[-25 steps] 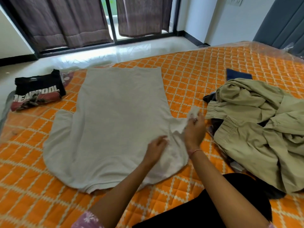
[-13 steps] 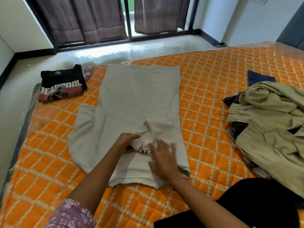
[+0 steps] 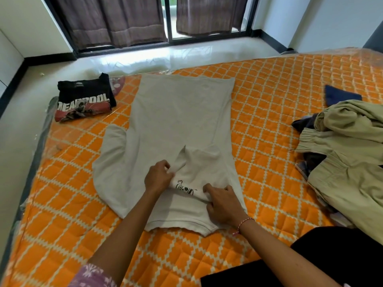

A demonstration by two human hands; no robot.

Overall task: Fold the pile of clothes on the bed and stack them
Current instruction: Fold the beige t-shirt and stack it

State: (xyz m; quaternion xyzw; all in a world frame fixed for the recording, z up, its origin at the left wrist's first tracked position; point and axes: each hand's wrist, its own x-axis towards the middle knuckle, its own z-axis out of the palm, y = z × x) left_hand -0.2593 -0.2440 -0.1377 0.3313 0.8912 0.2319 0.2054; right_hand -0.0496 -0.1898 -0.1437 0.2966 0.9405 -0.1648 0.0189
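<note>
A pale grey T-shirt [image 3: 178,121] lies flat on the orange quilted bed [image 3: 279,96], its right side folded in over the body so a small black print shows. My left hand [image 3: 158,176] pinches the tip of the folded-in sleeve. My right hand [image 3: 222,204] grips the cloth fold beside the print, near the shirt's near edge. The left sleeve still spreads out to the left. A folded black T-shirt [image 3: 85,98] with white lettering sits at the bed's far left corner. A heap of unfolded clothes [image 3: 350,158], mostly khaki, lies at the right.
A dark blue garment [image 3: 339,96] pokes out behind the heap. A black cloth [image 3: 323,259] covers the near right corner. Beyond the bed are a glossy white floor [image 3: 186,56], a glass door and brown curtains [image 3: 116,19].
The shirt's right side and sleeve were folded over onto the body. My right hand moved from the sleeve down to the near edge; my left hand took the sleeve tip. The camera shifted left.
</note>
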